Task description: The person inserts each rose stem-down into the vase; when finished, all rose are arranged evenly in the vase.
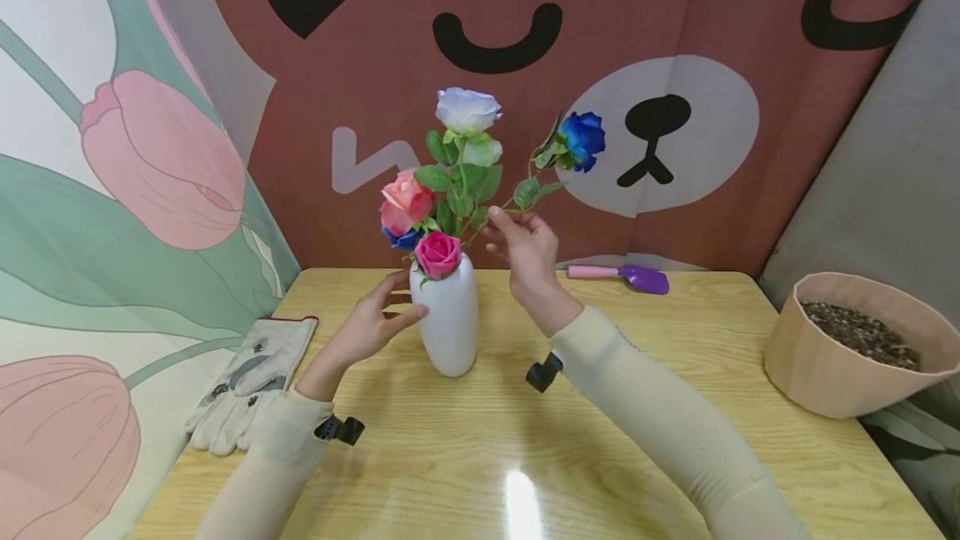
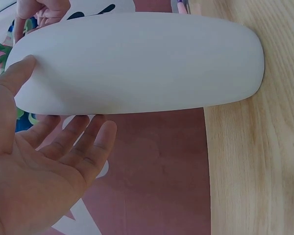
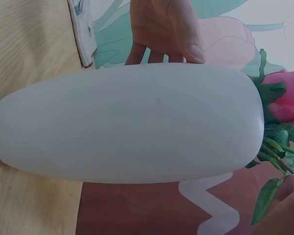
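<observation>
Now the right hand [image 1: 525,244] pinches the blue rose [image 1: 582,138] stem above the white vase [image 1: 446,319]; the left hand [image 1: 371,323], fingers relaxed, steadies it. Next, likely seating the stem.

Bright, even overhead light | glare patch on the table [image 1: 522,502] | soft shadows | wide-angle bending at edges | wrist views soft

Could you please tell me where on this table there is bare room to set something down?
Bare wood lies between the vase and the soil basket, and along the near table edge. It is crowded around the vase, where both hands work, and beside the gloves.
</observation>
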The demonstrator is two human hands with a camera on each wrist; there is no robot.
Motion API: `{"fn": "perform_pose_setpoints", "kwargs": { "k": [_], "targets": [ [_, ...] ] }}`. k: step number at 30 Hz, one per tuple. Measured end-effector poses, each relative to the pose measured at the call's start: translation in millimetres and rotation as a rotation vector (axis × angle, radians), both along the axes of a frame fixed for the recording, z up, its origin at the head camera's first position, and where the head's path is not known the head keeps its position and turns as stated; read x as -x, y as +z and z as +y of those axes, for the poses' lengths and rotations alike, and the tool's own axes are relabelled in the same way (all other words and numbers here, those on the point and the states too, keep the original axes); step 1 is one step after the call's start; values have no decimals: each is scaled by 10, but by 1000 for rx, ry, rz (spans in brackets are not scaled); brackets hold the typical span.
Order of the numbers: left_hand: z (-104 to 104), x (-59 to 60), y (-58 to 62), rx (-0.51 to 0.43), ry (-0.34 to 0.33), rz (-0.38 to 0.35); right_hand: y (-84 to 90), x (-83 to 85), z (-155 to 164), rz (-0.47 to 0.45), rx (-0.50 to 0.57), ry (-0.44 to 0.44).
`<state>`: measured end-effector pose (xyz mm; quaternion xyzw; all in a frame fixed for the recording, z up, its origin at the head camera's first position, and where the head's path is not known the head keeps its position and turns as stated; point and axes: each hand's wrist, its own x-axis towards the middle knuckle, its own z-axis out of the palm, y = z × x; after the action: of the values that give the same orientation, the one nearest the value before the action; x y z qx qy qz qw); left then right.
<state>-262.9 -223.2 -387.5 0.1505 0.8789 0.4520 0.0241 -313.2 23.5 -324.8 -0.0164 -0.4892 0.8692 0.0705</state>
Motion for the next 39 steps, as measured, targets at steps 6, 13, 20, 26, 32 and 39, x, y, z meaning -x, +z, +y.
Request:
{"fn": "perform_pose_setpoints", "kwargs": {
  "k": [6,13,20,26,32,39],
  "targets": [
    [1,1,-1,-6,0,-5,-14,-4,-18,-15,17,-15],
    [-4,7,-3,1,2,-4,-17,-18,-23,-21,-18,-34],
    [5,-2,6,8,-9,9,-30,-13,-31,-13,-70,-21],
    [17,10,4,4,-9,1,-34,-11,-26,7,-183,42],
    [20,15,2,-22,-17,15,-33,-4,-58,3,-259,78],
    [18,-1,4,-23,-10,13,-68,21,-65,4,-313,104]
  ]
}}
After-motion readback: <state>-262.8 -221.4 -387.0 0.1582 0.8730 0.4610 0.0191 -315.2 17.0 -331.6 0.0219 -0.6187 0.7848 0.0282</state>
